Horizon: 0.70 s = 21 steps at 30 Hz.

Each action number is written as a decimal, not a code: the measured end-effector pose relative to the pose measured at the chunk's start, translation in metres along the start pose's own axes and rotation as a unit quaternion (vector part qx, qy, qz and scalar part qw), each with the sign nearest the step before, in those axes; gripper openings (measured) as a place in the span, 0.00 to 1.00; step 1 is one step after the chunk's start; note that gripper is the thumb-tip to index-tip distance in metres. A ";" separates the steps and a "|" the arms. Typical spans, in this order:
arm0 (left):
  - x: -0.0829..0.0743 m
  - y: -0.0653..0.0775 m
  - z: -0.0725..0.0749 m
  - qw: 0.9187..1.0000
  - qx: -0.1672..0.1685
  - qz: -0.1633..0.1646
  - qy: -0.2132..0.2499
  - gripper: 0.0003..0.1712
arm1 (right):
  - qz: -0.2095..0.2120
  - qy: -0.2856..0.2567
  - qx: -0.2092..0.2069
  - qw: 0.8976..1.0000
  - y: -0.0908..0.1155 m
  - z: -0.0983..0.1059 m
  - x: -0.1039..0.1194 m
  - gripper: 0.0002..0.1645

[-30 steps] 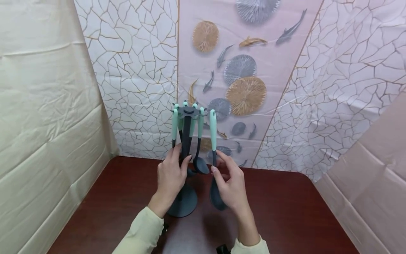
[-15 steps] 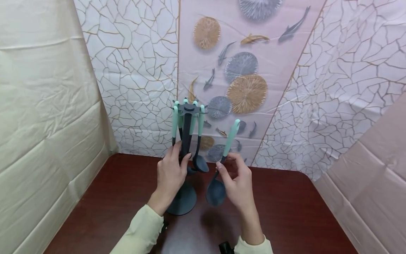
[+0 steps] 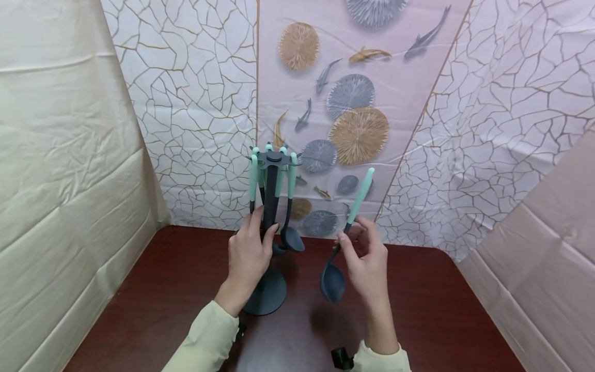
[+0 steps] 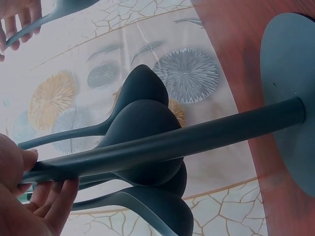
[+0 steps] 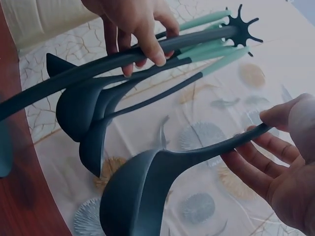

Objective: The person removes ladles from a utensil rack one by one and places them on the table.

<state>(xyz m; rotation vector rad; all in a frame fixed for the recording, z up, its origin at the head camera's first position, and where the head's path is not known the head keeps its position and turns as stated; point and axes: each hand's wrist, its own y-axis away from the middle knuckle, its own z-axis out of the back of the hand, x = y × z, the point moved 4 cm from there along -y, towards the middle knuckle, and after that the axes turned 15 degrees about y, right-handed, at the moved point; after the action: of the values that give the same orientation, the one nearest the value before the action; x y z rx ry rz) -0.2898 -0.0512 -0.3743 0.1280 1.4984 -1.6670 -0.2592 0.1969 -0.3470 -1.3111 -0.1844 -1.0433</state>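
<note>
My left hand [image 3: 247, 254] grips the dark pole of a utensil stand [image 4: 221, 134], with the thumb on one side and the fingers round the other. Several utensils with mint-green handles [image 3: 291, 178] hang from its hooked top [image 3: 273, 158]; one dark bowl-shaped head [image 3: 293, 239] shows right of the pole. My right hand [image 3: 370, 264] pinches a ladle [image 5: 135, 194] by its dark shaft, thumb against the fingers. The ladle's mint handle leans up to the right, and its bowl hangs over the table, apart from the stand.
The stand's round base [image 3: 267, 295] rests on a dark red-brown table [image 3: 432, 310]. Behind the table hangs a patterned cloth [image 3: 209, 103] with fish and round motifs. Plain pale cloth [image 3: 79, 170] covers the left side, and pinkish cloth [image 3: 539, 248] the right.
The right hand has moved to the right with the ladle, away from the stand. The ladle has tilted from upright, its handle end now leaning right. The left hand keeps its grip on the pole.
</note>
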 end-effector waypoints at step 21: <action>0.003 0.001 -0.001 1.000 0.003 0.003 -0.005 0.25 | 0.016 0.051 -0.039 0.998 -0.003 0.025 -0.011 0.31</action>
<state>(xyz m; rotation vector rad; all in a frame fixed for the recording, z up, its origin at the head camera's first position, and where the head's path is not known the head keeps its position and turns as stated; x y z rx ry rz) -0.2915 -0.0520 -0.3773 0.1276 1.4836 -1.6645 -0.2566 0.2238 -0.3442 -1.3233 -0.0453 -1.0972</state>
